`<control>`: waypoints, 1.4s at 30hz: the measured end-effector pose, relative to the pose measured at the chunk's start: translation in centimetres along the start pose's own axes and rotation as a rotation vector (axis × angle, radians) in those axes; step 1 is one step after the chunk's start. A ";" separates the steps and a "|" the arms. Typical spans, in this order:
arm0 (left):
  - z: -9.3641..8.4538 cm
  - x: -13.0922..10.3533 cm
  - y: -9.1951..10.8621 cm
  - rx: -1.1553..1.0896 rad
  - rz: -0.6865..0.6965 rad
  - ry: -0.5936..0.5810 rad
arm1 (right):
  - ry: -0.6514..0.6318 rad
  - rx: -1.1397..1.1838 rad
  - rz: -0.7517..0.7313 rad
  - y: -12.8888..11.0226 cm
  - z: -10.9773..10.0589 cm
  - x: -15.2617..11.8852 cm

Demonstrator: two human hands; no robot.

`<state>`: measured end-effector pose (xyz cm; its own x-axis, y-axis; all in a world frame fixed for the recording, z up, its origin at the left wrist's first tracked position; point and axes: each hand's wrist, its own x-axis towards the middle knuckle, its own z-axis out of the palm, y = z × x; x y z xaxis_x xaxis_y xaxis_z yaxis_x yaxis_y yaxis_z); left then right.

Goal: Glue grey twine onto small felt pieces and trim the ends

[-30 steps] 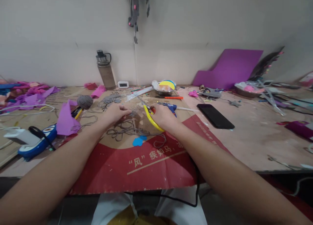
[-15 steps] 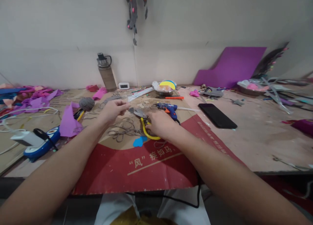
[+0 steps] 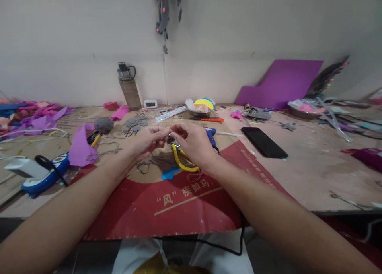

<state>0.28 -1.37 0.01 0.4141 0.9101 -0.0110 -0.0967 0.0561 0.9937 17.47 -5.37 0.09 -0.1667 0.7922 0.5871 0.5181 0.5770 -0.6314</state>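
Above the cardboard, my left hand (image 3: 151,140) and my right hand (image 3: 192,140) meet at the fingertips. Both pinch something too small to make out between thumbs and forefingers. The yellow-handled scissors (image 3: 182,162) lie just under my right hand, their blades partly hidden. Grey yarn (image 3: 146,166) is tangled below my left hand, and a blue cut piece (image 3: 170,173) rests in front of it. Right behind my right hand is a blue glue gun (image 3: 210,135), mostly covered, with a white glue stick in it.
A black phone (image 3: 264,142) lies to the right. At the left are a yarn ball (image 3: 104,125), purple felt (image 3: 82,146) and a blue power strip (image 3: 46,178). A bottle (image 3: 129,89) and a bowl (image 3: 199,113) stand at the back.
My right hand has left the scissors, which now lie on the cardboard, and has risen to my left hand. My left hand has moved right, and the fingertips now meet.
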 end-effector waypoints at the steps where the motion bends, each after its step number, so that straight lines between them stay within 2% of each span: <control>1: 0.0 0.0 0.0 0.002 -0.004 -0.007 | 0.003 -0.017 -0.007 0.0 0.1 0.0; 11: 0.1 -0.2 0.0 -0.031 -0.068 -0.021 | 0.006 -0.177 -0.096 0.5 0.4 -0.1; 15: 0.2 -0.1 0.0 -0.023 -0.092 -0.056 | 0.042 -0.152 -0.102 0.5 0.5 0.1; 20: 0.1 -0.1 0.1 -0.014 -0.109 -0.079 | 0.089 -0.006 -0.022 0.7 -0.1 0.5; 25: -0.3 0.0 0.1 -0.052 -0.081 -0.076 | -0.002 0.073 -0.051 0.8 -0.2 0.5; 35: -0.4 0.1 0.0 0.025 -0.072 -0.085 | 0.007 -0.147 -0.145 0.4 0.4 0.1; 42: -0.1 0.1 0.2 0.044 -0.069 -0.078 | 0.028 -0.027 -0.036 0.8 0.0 0.5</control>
<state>0.16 -1.20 0.22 0.4875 0.8701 -0.0725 -0.0263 0.0976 0.9949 17.80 -4.49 -0.16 -0.1623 0.7652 0.6230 0.5344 0.5989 -0.5964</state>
